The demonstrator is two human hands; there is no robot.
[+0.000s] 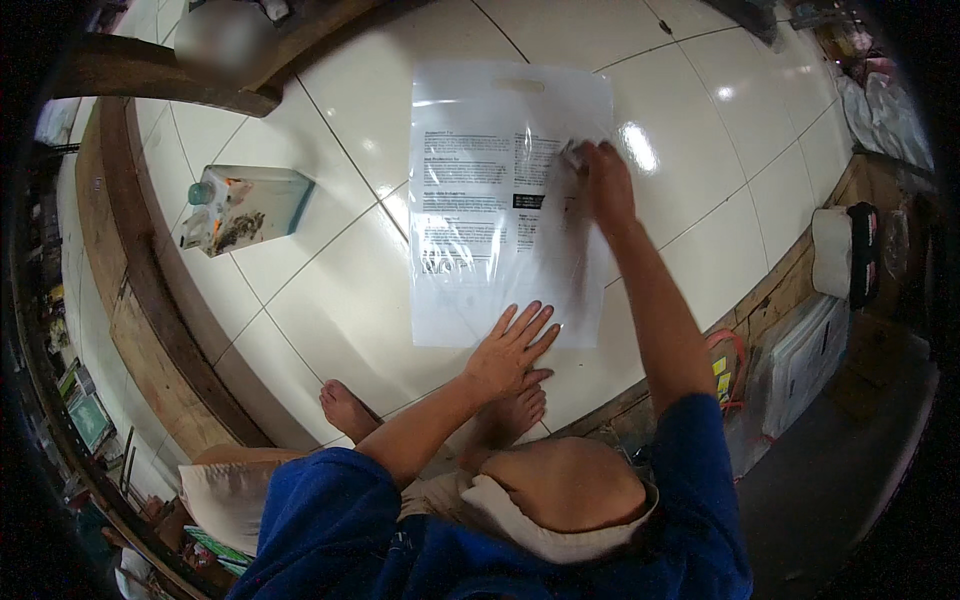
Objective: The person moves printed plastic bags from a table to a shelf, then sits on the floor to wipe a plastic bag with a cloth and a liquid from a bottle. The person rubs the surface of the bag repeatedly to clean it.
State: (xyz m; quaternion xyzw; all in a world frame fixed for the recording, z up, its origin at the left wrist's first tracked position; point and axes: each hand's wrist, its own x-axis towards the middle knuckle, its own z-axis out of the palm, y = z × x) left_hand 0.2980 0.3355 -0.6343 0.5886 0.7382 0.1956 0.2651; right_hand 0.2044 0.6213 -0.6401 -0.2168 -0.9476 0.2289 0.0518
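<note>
A white plastic bag (450, 310) with a die-cut handle slot and blocks of dark printing lies flat on the tiled floor in front of me. My left hand (508, 355) rests on its near edge, fingers spread and flat. Over the right part of the printing, my right hand (605, 180) has its fingers closed around a small crumpled greyish wad (573, 153). The wad presses against the bag's surface; its exact kind is too small and partly covered to make out.
A clear, flat-sided bottle (262, 208) with a green cap and stained sides lies on the floor to the left. Curved wooden furniture pieces (150, 330) border the left side. At the right, a wooden ledge (760, 305) has packets and a black-and-white item (845, 255) beside it.
</note>
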